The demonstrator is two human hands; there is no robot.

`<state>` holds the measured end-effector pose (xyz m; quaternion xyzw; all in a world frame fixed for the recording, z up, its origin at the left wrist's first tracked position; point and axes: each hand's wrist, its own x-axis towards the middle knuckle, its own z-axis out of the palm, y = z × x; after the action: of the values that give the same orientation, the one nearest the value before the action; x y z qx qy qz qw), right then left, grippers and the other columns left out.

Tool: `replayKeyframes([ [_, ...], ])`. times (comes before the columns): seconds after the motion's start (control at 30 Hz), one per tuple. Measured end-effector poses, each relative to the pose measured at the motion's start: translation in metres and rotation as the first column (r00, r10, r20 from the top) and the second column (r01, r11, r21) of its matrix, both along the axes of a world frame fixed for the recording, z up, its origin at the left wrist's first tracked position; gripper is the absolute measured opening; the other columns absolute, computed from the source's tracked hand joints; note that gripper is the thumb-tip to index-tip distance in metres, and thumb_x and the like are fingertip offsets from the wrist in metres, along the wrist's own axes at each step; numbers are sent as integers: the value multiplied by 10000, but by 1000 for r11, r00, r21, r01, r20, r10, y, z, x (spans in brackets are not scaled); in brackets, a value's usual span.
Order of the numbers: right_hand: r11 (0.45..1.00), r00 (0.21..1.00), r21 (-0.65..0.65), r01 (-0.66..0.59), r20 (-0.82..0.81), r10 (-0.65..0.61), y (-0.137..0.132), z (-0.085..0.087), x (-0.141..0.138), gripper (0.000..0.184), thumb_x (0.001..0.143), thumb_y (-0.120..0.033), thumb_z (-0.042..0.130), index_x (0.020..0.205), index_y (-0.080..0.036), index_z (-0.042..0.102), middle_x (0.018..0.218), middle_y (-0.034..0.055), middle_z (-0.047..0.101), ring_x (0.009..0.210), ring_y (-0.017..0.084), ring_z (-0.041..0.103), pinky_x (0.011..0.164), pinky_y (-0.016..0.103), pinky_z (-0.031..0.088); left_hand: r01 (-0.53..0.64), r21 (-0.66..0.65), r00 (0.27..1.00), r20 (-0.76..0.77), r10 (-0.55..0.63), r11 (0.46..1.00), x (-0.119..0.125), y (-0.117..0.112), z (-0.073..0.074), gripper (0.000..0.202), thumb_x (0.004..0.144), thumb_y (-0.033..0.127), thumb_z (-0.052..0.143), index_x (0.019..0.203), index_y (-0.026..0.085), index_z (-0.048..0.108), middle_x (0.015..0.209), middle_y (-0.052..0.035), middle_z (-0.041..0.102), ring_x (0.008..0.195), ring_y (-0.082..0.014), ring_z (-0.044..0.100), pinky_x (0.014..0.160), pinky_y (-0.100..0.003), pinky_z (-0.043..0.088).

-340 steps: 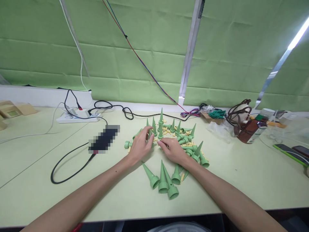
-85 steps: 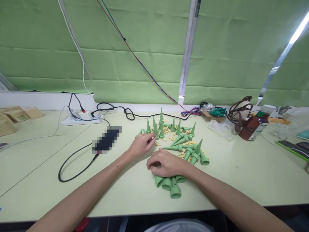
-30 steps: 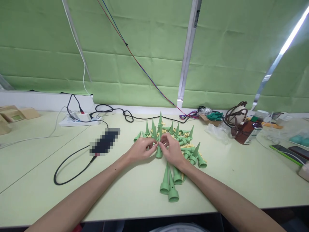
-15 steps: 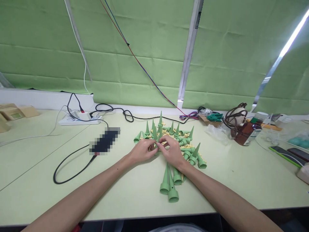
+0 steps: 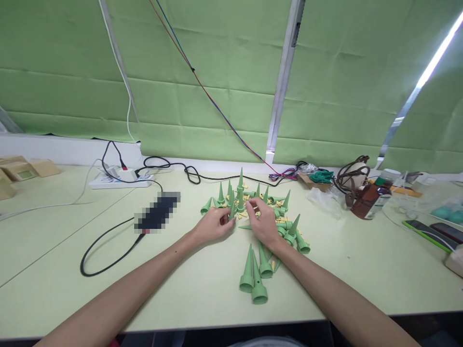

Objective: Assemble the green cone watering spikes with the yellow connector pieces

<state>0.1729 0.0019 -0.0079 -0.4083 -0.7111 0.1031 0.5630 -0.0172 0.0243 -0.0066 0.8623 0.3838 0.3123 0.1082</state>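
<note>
Thumb and fingers of my left hand are closed around a green plastic cone spike, point up. Beside it my right hand hovers over the pile, fingers curled and thumb a little apart from them; nothing shows between the tips. Small yellow plastic pieces lie scattered between and behind the hands. Several green cones stand upright at the back, such as one tall cone. Other cones lie on their sides near my right wrist, and a pair of cones lies closest to me.
A blurred dark device with a looped black cable lies left on the table. Behind it is a white power strip. To the right are a plastic bag, a brown bottle and phones.
My hands have parted from their meeting point. The right hand has shifted slightly right, away from the cone, while the left still holds it nearly in place.
</note>
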Motion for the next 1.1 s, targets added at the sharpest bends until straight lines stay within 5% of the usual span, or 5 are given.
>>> replayKeyframes([
  [0.23,993,975,-37,115,194,-106,15,-11,8,147,902,-167,493,1001,-164,601,913,72,676,890,222,599,832,349,446,-12,-15,1000,4,12,1000,1,0,-1,305,852,305,535,592,182,432,513,30,516,478,-109,465,492,-236,329],
  [0.47,976,862,-164,146,505,-45,16,-14,11,255,879,-127,541,1107,-154,653,1112,103,699,1087,275,560,947,409,375,-2,-6,1000,28,2,1000,2,1,-4,303,841,310,550,591,175,444,513,28,522,471,-103,468,491,-231,331],
  [1.1,964,783,-172,205,620,-56,16,-12,9,189,862,-122,596,1025,-164,682,996,92,694,1012,250,573,889,350,355,-17,-6,999,30,17,1000,9,-4,-7,323,865,319,535,600,180,416,500,36,485,477,-102,462,501,-226,329],
])
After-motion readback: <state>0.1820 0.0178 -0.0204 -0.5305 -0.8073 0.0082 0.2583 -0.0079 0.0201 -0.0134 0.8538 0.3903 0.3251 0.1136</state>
